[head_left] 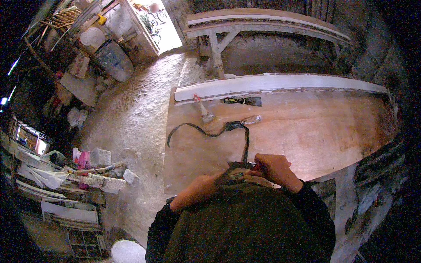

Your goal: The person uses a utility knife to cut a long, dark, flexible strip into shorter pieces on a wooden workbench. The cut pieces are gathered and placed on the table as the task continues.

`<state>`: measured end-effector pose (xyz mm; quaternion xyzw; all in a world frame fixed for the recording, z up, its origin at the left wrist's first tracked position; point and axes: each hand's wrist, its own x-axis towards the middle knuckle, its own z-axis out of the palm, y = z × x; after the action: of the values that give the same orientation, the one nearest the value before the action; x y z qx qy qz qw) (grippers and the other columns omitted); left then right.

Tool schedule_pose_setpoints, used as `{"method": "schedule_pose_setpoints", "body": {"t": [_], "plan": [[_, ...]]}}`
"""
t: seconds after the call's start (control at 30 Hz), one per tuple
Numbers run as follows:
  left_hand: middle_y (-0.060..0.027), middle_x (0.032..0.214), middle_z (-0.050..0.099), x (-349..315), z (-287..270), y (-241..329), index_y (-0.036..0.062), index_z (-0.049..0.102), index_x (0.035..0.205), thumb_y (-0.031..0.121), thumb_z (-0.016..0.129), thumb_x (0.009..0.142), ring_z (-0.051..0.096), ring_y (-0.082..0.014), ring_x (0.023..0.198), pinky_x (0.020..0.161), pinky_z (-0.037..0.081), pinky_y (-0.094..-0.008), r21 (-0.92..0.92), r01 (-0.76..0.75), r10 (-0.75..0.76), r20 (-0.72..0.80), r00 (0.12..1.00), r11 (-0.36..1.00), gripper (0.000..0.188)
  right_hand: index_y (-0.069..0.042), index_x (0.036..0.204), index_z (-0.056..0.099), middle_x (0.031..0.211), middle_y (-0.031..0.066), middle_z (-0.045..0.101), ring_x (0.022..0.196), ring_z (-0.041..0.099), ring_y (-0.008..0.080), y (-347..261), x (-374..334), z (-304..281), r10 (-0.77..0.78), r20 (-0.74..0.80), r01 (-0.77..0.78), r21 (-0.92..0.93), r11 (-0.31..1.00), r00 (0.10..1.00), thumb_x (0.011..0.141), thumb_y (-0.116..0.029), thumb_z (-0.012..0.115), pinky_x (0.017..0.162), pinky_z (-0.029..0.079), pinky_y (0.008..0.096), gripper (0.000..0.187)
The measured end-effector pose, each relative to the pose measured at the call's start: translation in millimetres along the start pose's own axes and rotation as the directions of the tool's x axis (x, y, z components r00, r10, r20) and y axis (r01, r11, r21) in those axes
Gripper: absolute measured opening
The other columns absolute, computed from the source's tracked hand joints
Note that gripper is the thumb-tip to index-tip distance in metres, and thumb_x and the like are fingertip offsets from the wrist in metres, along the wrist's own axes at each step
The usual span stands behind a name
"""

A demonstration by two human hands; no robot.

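Close in front of my body, both hands are at a dark, flat, cloth-like thing [237, 174] whose kind I cannot make out. My left hand [201, 187] is at its left side, fingers mostly hidden by it. On the other side, my right hand [275, 170] is closed, thumb and fingers pinched at its edge. A black strap [246, 142] runs from there up the wooden board and curves off to the left. At the strap's bend lies a small, clear, shiny item [251, 119]. Left of that is a paintbrush [203, 108] with a red-tipped handle.
A dark flat item [242, 101] lies by the white moulding [280, 83] along the board's [324, 127] far edge. Behind stands a long bench [216, 50]. Cluttered scraps and brushes [103, 168] are at left, a white bucket [127, 251] lower left, a grey barrel [115, 60] near the bright doorway.
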<state>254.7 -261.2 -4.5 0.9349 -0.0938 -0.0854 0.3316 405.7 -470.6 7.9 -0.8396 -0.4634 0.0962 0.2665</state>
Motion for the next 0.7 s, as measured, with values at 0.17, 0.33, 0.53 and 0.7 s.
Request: {"method": "schedule_pose_setpoints", "body": {"t": [0.17, 0.33, 0.53, 0.7], "plan": [[-0.0198, 0.088, 0.057, 4, -12, 12, 0.0063, 0.042, 0.114, 0.012, 0.042, 0.080, 0.058, -0.0337, 0.071, 0.059, 0.047, -0.0403, -0.041, 0.024, -0.024, 0.006, 1.000, 0.999, 0.035, -0.009, 0.070, 0.049, 0.061, 0.0043, 0.058, 0.058, 0.058, 0.0239, 2, 0, -2, 0.023, 0.013, -0.022, -0.051, 0.998, 1.000, 0.066, -0.031, 0.067, 0.047, 0.043, 0.0341, 0.029], [-0.0171, 0.105, 0.054, -18, -5, -9, 0.0056, 0.043, 0.115, 0.016, 0.043, 0.082, 0.055, -0.0290, 0.091, 0.076, 0.044, -0.0371, -0.223, 0.087, -0.067, 0.096, 0.993, 0.971, 0.035, -0.010, 0.093, 0.053, 0.084, 0.0118, 0.059, 0.076, 0.058, 0.0249, 9, 5, -28, 0.273, 0.054, -0.271, -0.026, 0.962, 0.961, 0.078, -0.024, 0.050, 0.062, 0.045, 0.0382, 0.021], [-0.0149, 0.110, 0.053, -46, -28, -12, 0.0067, 0.044, 0.117, 0.021, 0.044, 0.084, 0.051, -0.0242, 0.101, 0.083, 0.039, -0.0342, -0.522, 0.505, -0.533, 0.108, 0.839, 0.688, 0.035, -0.003, 0.097, 0.050, 0.085, 0.0125, 0.056, 0.070, 0.055, 0.0230, 102, -30, -74, 0.554, -0.310, -0.539, 0.140, 0.830, 0.773, 0.082, -0.029, 0.050, 0.060, 0.044, 0.0346, 0.030], [-0.0137, 0.108, 0.052, -6, -59, 11, 0.0044, 0.043, 0.117, 0.020, 0.044, 0.084, 0.051, -0.0221, 0.095, 0.076, 0.041, -0.0325, -0.599, 0.561, -0.655, 0.079, 0.752, 0.572, 0.037, -0.004, 0.078, 0.051, 0.062, 0.0127, 0.056, 0.055, 0.054, 0.0291, 34, 8, -34, 0.359, -0.146, -0.345, 0.110, 0.932, 0.922, 0.071, -0.033, 0.064, 0.049, 0.041, 0.0359, 0.032]]}}
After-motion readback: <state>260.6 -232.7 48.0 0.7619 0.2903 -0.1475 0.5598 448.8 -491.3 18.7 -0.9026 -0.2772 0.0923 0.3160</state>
